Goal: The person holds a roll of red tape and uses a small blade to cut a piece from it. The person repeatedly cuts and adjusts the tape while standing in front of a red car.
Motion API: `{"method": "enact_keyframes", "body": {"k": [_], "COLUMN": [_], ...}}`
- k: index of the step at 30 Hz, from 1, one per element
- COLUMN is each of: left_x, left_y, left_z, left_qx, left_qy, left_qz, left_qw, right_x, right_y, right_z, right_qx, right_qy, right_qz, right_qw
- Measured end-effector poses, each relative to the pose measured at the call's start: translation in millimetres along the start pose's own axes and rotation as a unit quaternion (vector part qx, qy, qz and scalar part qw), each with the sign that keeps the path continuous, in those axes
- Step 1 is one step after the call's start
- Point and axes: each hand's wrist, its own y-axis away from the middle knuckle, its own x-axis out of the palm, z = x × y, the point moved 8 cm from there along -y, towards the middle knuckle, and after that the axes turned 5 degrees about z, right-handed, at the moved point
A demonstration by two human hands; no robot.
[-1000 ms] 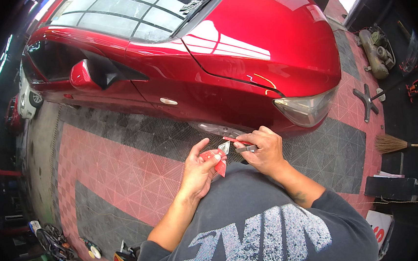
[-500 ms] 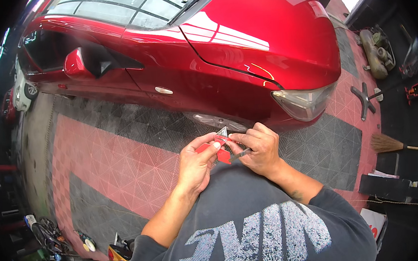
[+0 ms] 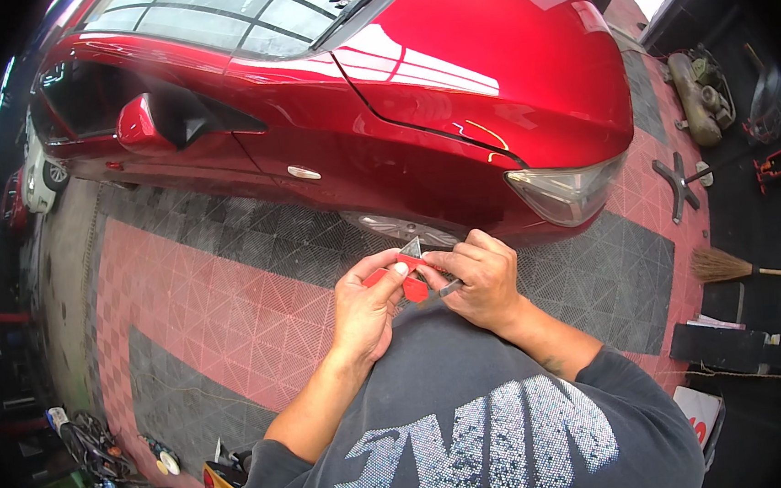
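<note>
My left hand (image 3: pixel 365 306) pinches a thin, flat red piece (image 3: pixel 415 290) between thumb and fingers, in front of my chest. A silvery grey triangular tip (image 3: pixel 412 249) stands out at its far end. My right hand (image 3: pixel 481 283) has its fingertips closed on the same piece from the other side. A narrow dark grey strip (image 3: pixel 450 288) sticks out below the right fingers; whether it is part of the red piece I cannot tell. Just beyond both hands is the side of a red car (image 3: pixel 381 125), above its front wheel (image 3: pixel 394 224).
The headlight (image 3: pixel 570 195) lies ahead to the right. Black and red floor tiles (image 3: pixel 219 285) surround the car. Along the right side are an air compressor (image 3: pixel 698 96), a black stand (image 3: pixel 676 187) and a broom (image 3: pixel 720 264). A bicycle (image 3: pixel 85 442) and other clutter are at lower left.
Both hands shift only slightly with the red piece, whose lower flap now looks shorter and more turned. The view moves a little; the car stays put.
</note>
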Motion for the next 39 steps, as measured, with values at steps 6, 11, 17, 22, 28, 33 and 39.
{"method": "enact_keyframes", "body": {"k": [6, 11, 17, 22, 28, 33, 39], "left_x": [-0.1, -0.3, -3.3, -3.1, -1.0, 0.4, -2.0], "left_y": [-0.9, -1.0, -2.7, -3.6, -2.9, -4.2, -3.2], "left_z": [-0.3, 0.4, 3.4, 2.9, 1.8, 1.5, -2.6], "left_qx": [0.004, 0.005, 0.008, 0.018, 0.007, 0.019, 0.047], "left_qy": [0.005, 0.008, 0.025, 0.020, 0.016, -0.015, -0.050], "left_qz": [0.002, 0.003, 0.001, -0.012, -0.020, -0.031, -0.044], "left_qw": [1.000, 1.000, 1.000, 1.000, 1.000, 0.999, 0.997], "right_x": [2.4, 4.2, 6.6, 6.0, 5.2, 6.0, 4.2], "right_y": [-1.0, -1.2, -0.7, -2.6, -3.3, -2.5, -5.9], "right_z": [0.0, -0.1, -0.6, 0.7, 1.6, 0.9, 5.1], "right_qx": [0.002, 0.002, 0.003, 0.004, 0.000, 0.003, -0.014], "right_qy": [0.002, 0.007, 0.004, 0.002, 0.006, 0.007, -0.008], "right_qz": [0.007, 0.013, 0.015, 0.015, 0.018, 0.012, 0.016], "right_qw": [1.000, 1.000, 1.000, 1.000, 1.000, 1.000, 1.000]}}
